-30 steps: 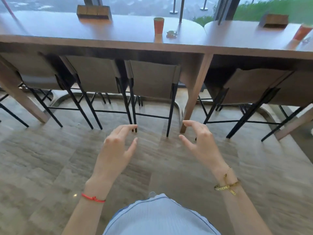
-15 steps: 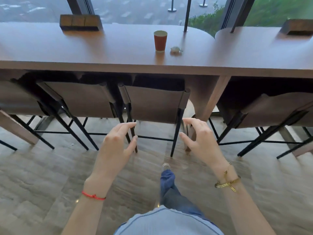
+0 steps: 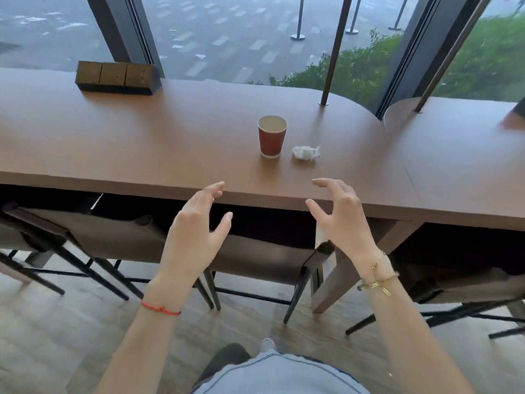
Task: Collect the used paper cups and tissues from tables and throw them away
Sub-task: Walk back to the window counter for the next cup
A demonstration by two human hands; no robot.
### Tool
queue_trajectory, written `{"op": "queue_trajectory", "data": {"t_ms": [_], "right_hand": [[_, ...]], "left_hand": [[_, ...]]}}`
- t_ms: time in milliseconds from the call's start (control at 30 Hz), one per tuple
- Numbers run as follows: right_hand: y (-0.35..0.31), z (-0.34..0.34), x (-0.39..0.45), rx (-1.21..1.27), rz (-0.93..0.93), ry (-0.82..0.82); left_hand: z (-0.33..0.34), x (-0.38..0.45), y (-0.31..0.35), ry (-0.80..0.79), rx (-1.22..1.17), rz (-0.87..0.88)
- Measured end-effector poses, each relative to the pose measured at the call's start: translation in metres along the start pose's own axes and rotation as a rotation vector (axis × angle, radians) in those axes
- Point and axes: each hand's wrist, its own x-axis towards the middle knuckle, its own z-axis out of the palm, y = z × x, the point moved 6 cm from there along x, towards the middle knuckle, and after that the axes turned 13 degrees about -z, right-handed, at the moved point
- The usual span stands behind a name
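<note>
A red paper cup [image 3: 271,139] stands upright on the long brown table [image 3: 142,143], near its right end. A crumpled white tissue [image 3: 306,152] lies just to the right of the cup. My left hand [image 3: 196,231] hovers at the table's front edge, fingers relaxed and spread, holding nothing. My right hand [image 3: 339,216] is raised beside it, also loose and empty, a short way in front of the tissue. Neither hand touches the cup or the tissue.
A dark wooden box [image 3: 115,78] sits at the table's back left by the window. Brown chairs [image 3: 264,260] with black legs are tucked under the table. A second table [image 3: 466,155] adjoins on the right. Thin metal posts [image 3: 331,61] rise from the tabletops.
I have walked closer to the table; the cup and tissue are now much nearer. Both hands have risen to the level of the table's front edge, still empty.
</note>
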Motion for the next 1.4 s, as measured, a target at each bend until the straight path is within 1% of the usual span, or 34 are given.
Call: {"op": "queue_trajectory", "data": {"t_ms": [133,267,367,467,633,767,1000,1167,1233,1400], "right_hand": [[0.035,0.013,0.061,-0.059,0.049,-0.01],[0.059,0.028,0.091,-0.088,0.101,-0.048],[0.07,0.044,0.109,-0.095,0.159,-0.086],[0.078,0.057,0.12,-0.107,0.178,-0.095],[0.084,0.071,0.128,-0.23,0.177,-0.091],[0.085,0.071,0.127,-0.203,0.179,-0.029],[0.066,0.047,0.1,-0.154,0.208,0.134],[0.046,0.025,0.061,-0.158,0.265,0.205],[0.038,0.018,0.039,-0.157,0.307,0.233],[0.015,0.0,-0.031,-0.2,0.436,0.302]], "left_hand": [[0.025,0.071,0.005,-0.035,-0.004,0.008],[0.049,0.114,0.011,-0.06,-0.033,0.033],[0.067,0.148,0.013,-0.1,-0.065,0.044],[0.085,0.173,0.015,-0.151,-0.07,0.041],[0.105,0.199,0.022,-0.239,-0.103,0.011],[0.118,0.205,0.031,-0.28,-0.17,0.004],[0.125,0.207,0.041,-0.24,-0.278,-0.003],[0.114,0.19,0.048,-0.25,-0.288,0.082],[0.11,0.173,0.053,-0.284,-0.291,0.143],[0.11,0.12,0.068,-0.451,-0.283,0.285]]}}
